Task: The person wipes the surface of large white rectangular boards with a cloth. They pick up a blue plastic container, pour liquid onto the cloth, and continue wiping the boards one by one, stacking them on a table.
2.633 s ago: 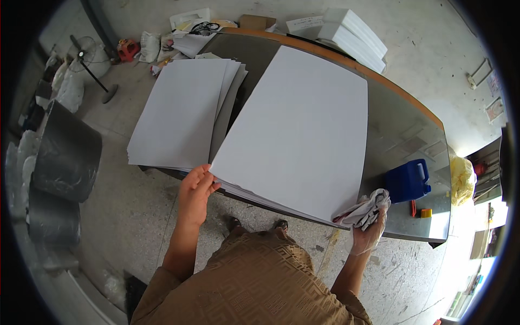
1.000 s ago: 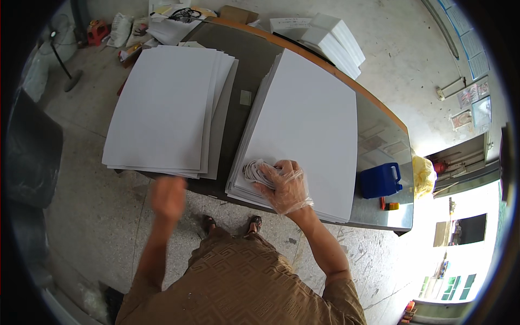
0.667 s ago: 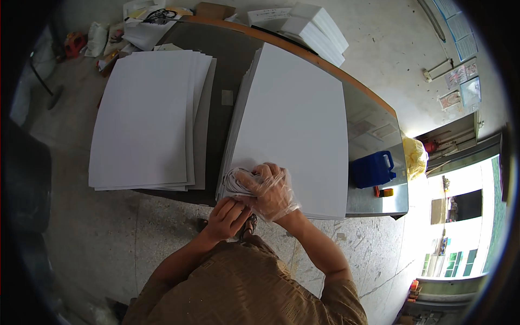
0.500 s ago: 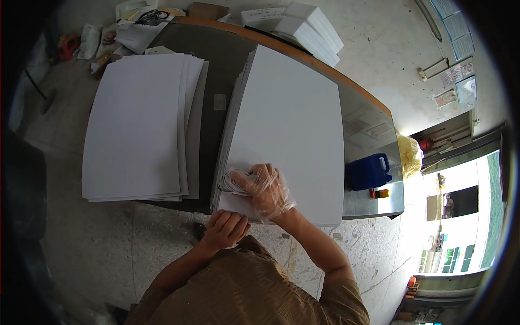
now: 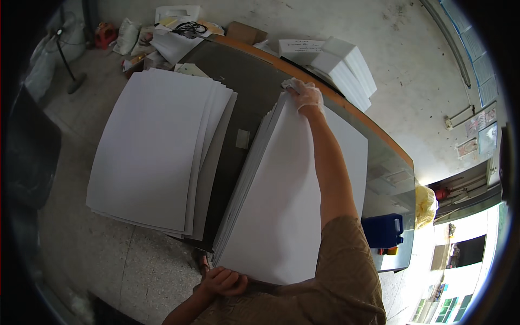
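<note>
Your gloved right hand (image 5: 304, 95) gripped the far corner of the white sheet stack (image 5: 287, 200), left hand (image 5: 222, 281) curled at its near edge.

Right hand (image 5: 304, 95), in a thin clear glove, stretched to the far corner of the right-hand stack of large white sheets (image 5: 287, 200), fingers curled over its edge. Left hand (image 5: 222, 281) closed on the stack's near corner, at the worktop (image 5: 254, 81) edge. Second white stack (image 5: 157, 151) just left, apart from the first. Blue canister (image 5: 383, 230) at the worktop's right end. Smaller white sheet piles (image 5: 346, 67) at the far edge.
</note>
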A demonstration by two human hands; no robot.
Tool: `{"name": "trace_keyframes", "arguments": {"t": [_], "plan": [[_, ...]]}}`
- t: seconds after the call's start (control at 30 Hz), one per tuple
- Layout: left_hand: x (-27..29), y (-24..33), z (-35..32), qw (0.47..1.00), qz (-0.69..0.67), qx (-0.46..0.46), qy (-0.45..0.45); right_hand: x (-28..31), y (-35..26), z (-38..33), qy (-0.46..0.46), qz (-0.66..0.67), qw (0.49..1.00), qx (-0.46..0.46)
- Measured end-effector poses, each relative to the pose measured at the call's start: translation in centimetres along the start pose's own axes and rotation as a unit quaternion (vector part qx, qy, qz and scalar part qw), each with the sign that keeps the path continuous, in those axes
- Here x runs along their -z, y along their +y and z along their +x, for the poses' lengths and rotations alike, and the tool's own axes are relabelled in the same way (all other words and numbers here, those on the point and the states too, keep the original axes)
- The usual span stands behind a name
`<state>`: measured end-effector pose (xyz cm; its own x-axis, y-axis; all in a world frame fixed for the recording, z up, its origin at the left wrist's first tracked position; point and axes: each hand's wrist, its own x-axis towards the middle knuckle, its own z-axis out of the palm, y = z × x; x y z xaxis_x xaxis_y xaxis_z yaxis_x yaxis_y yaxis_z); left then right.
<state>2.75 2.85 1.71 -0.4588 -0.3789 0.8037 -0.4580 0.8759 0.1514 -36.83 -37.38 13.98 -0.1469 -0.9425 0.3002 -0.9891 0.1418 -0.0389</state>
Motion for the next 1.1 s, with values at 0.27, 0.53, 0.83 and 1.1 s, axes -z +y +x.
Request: {"name": "trace_keyframes", "arguments": {"t": [0.27,0.53,0.83,1.1], "plan": [[-0.5,0.2,0.4,0.999,-0.007,0.011,0.031,0.9,1.5,-3.8,-0.021,0.034,0.999,-0.035],[-2.8,-0.9,0.3,0.994,-0.004,-0.021,0.105,15.0,-8.0,-42.2,-0.107,0.170,0.953,0.225],[-2.0,-0.4,-0.2,0.997,0.006,0.002,0.072,10.7,-2.6,-32.3,-0.040,0.133,0.967,0.212],[-1.3,0.2,0.3,0.999,0.006,0.027,0.047,1.7,11.6,-3.9,0.022,-0.028,0.999,-0.013]]}}
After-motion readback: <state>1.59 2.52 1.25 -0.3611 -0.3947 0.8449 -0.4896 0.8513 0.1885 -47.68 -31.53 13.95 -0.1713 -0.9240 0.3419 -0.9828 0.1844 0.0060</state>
